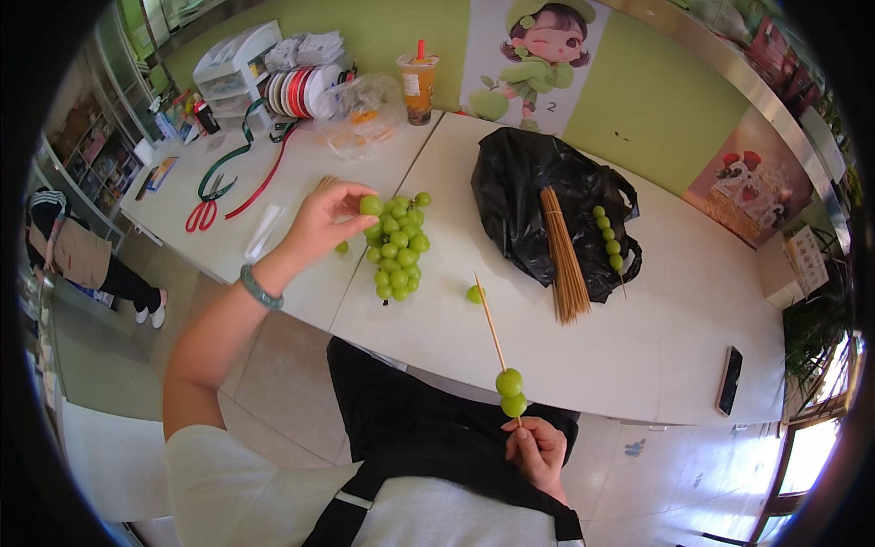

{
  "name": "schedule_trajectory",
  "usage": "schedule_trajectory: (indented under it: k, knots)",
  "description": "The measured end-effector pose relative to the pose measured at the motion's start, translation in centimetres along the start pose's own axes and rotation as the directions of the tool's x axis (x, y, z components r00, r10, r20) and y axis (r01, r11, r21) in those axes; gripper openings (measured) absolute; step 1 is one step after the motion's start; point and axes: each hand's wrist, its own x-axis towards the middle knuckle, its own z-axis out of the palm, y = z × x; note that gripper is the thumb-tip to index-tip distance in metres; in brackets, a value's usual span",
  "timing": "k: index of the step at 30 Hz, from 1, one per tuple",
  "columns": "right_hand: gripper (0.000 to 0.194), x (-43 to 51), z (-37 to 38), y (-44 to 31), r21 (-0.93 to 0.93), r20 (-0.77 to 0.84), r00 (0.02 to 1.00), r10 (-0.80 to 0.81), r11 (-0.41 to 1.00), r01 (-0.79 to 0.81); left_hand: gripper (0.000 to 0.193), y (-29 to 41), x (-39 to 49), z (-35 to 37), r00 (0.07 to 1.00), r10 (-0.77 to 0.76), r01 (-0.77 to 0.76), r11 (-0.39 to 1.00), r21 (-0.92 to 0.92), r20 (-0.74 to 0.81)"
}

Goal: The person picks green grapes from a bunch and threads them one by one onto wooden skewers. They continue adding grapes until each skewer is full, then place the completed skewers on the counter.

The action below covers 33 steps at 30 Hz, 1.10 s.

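Between thumb and fingertips, my left hand point(335, 215) holds a single green grape point(371, 205) over the upper left of a bunch of green grapes point(400, 253). My right hand point(536, 448), near my lap, grips the lower end of a wooden skewer point(490, 325) that carries two green grapes point(510, 393); its pointed end is up. Loose grapes lie on the white table, one point(476, 295) right of the bunch and one point(341, 247) left of it. A skewer threaded with several grapes point(612, 246) rests on a black plastic bag point(509, 198), beside a bundle of wooden skewers point(566, 263).
Red-handled scissors point(202, 214), ribbon spools point(294, 94), a crumpled clear bag point(362, 119) and a drink cup point(418, 89) are at the back left. A phone point(730, 381) lies near the right edge. Another person point(82, 253) stands beyond the table at far left.
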Motion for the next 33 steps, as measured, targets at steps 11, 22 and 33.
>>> schedule_trajectory:
  k: [11,22,33]
  knots:
    - [0.016,1.4,0.2,-4.1,-0.172,0.143,0.985,-0.095,0.978,0.119,0.042,7.6,-4.3,4.6,0.965,-0.046,0.248,0.474,-0.845,0.257]
    - [0.021,1.2,0.4,-4.2,-0.165,0.144,0.989,-0.030,0.985,0.054,0.045,7.7,-4.1,4.9,0.964,-0.066,0.249,0.557,-0.792,0.257]
    - [0.018,0.9,0.5,-3.5,-0.082,0.163,0.987,0.004,0.997,0.010,0.037,7.7,-3.7,5.3,0.985,0.006,0.130,0.625,-0.770,0.171]
